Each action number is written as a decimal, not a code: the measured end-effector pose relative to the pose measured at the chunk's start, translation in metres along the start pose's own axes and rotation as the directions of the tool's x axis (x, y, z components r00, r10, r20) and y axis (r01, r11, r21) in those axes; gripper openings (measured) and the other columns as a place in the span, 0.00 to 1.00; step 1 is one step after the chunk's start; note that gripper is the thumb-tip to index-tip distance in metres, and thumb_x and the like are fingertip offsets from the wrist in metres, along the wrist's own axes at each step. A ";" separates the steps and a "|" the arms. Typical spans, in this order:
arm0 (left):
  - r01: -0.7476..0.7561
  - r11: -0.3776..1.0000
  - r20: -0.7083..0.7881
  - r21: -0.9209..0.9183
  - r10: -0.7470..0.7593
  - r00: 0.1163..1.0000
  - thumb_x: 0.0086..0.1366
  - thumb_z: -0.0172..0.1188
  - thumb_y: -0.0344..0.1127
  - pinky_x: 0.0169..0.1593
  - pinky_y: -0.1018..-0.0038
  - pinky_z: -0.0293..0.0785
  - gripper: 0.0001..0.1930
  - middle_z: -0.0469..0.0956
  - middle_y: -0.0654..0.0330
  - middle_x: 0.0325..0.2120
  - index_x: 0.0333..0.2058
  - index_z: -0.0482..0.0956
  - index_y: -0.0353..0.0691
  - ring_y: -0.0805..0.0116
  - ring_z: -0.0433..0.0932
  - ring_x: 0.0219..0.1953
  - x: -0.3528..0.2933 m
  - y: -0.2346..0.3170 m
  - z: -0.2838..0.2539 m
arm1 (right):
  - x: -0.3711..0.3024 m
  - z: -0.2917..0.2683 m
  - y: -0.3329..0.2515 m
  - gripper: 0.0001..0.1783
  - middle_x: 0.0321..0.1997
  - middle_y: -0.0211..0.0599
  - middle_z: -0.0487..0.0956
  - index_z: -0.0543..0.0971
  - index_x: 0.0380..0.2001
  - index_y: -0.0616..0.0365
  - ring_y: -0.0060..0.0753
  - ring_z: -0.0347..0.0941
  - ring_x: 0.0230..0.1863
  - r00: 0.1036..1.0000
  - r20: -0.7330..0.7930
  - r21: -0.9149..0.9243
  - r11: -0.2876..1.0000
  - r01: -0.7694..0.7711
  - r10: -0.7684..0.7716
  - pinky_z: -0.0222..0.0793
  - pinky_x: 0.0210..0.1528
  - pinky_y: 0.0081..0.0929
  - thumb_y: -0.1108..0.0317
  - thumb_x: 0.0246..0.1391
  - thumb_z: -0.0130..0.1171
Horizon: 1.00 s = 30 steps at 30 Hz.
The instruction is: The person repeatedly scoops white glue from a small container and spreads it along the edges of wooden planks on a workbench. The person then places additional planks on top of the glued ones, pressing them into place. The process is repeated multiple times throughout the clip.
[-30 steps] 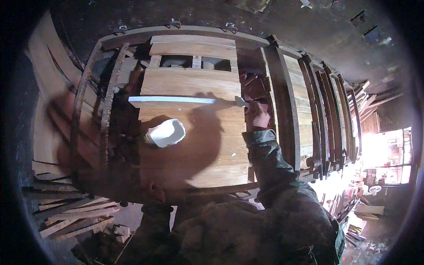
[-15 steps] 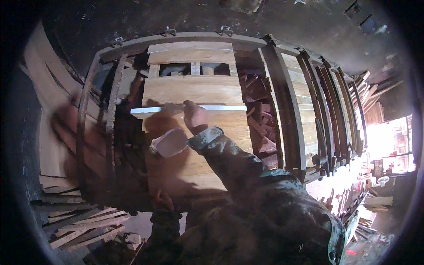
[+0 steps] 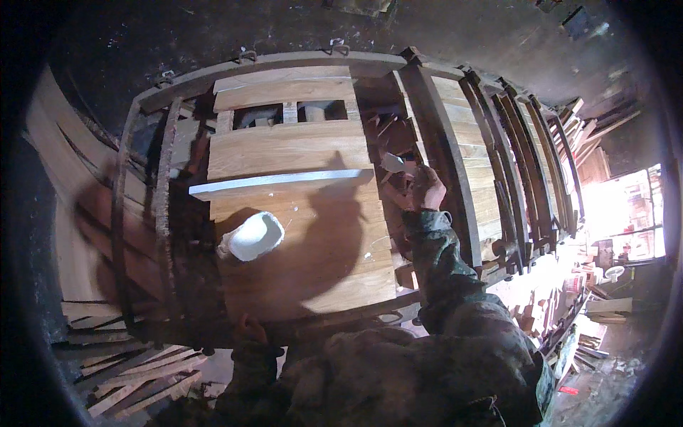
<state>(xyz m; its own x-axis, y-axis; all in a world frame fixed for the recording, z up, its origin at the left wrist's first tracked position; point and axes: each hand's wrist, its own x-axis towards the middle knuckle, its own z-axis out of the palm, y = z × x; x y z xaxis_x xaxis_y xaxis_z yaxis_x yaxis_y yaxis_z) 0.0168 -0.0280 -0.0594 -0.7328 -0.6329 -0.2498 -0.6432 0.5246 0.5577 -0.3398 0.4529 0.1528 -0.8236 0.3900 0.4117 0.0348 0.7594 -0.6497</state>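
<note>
The right hand (image 3: pixel 427 188) is closed around a small tool (image 3: pixel 393 164) with a pale, flat head, which points to the left, away from the fingers, over the gap beside the wooden boards. Left of this hand, just beyond the tool's head, ends a narrow board (image 3: pixel 284 181) whose upper edge is white, lying across wider boards (image 3: pixel 292 149). Farther left of the right hand, and a little nearer the person, a white tub (image 3: pixel 256 236) stands on the boards. Just to the right of the same hand runs a dark bar (image 3: pixel 447 153) of the frame. The left hand (image 3: pixel 249 329) is in shadow at the near edge of the boards, on the person's side of the tub; whether its fingers are spread or closed cannot be told. To its left lie loose wood strips (image 3: pixel 153 366)
</note>
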 end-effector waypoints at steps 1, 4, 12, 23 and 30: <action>0.002 1.000 0.000 0.003 -0.002 1.000 0.71 0.56 0.44 0.57 0.57 0.75 0.18 0.80 0.43 0.49 0.48 0.81 0.35 0.46 0.79 0.53 -0.002 -0.001 -0.003 | -0.004 0.001 -0.008 0.14 0.38 0.49 0.86 0.85 0.42 0.57 0.46 0.85 0.40 0.999 0.036 -0.175 0.984 0.043 -0.037 0.78 0.43 0.39 0.61 0.64 0.58; 0.000 1.000 -0.002 0.011 0.000 1.000 0.71 0.56 0.44 0.57 0.57 0.75 0.18 0.81 0.43 0.48 0.48 0.81 0.36 0.46 0.79 0.52 -0.007 0.001 -0.009 | -0.022 0.032 -0.033 0.12 0.34 0.49 0.83 0.84 0.39 0.54 0.56 0.81 0.37 0.985 0.152 0.024 0.996 -0.087 0.083 0.78 0.40 0.45 0.61 0.63 0.54; -0.021 1.000 -0.001 -0.007 0.021 1.000 0.71 0.57 0.42 0.56 0.57 0.76 0.16 0.81 0.45 0.48 0.48 0.81 0.37 0.47 0.79 0.52 -0.013 0.013 -0.003 | -0.069 0.146 -0.128 0.06 0.31 0.46 0.81 0.80 0.35 0.56 0.57 0.79 0.32 0.892 0.189 0.166 0.909 0.382 -0.410 0.75 0.33 0.46 0.68 0.63 0.55; -0.023 1.000 -0.074 -0.018 0.021 0.997 0.70 0.59 0.41 0.56 0.57 0.76 0.14 0.81 0.47 0.47 0.48 0.81 0.39 0.48 0.79 0.50 -0.033 0.014 0.012 | -0.123 0.305 -0.269 0.12 0.45 0.44 0.84 0.84 0.41 0.54 0.49 0.83 0.43 0.681 0.421 0.398 0.797 0.455 -0.599 0.79 0.45 0.42 0.62 0.56 0.64; -0.184 0.977 -0.256 -0.105 0.152 0.955 0.71 0.58 0.38 0.56 0.56 0.76 0.12 0.82 0.48 0.46 0.48 0.81 0.40 0.48 0.80 0.50 -0.045 0.019 0.018 | -0.111 0.317 -0.290 0.14 0.44 0.40 0.86 0.84 0.44 0.58 0.35 0.83 0.41 0.602 0.494 0.677 0.712 0.187 -0.628 0.80 0.45 0.30 0.63 0.58 0.66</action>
<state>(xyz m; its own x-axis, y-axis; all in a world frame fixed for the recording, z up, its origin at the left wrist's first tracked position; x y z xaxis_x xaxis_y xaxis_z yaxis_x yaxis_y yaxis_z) 0.0336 0.0207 -0.0513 -0.7405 -0.6703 0.0486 -0.4708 0.5689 0.6743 -0.4378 0.0239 0.0928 -0.7971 -0.4991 0.3400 -0.5123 0.2607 -0.8183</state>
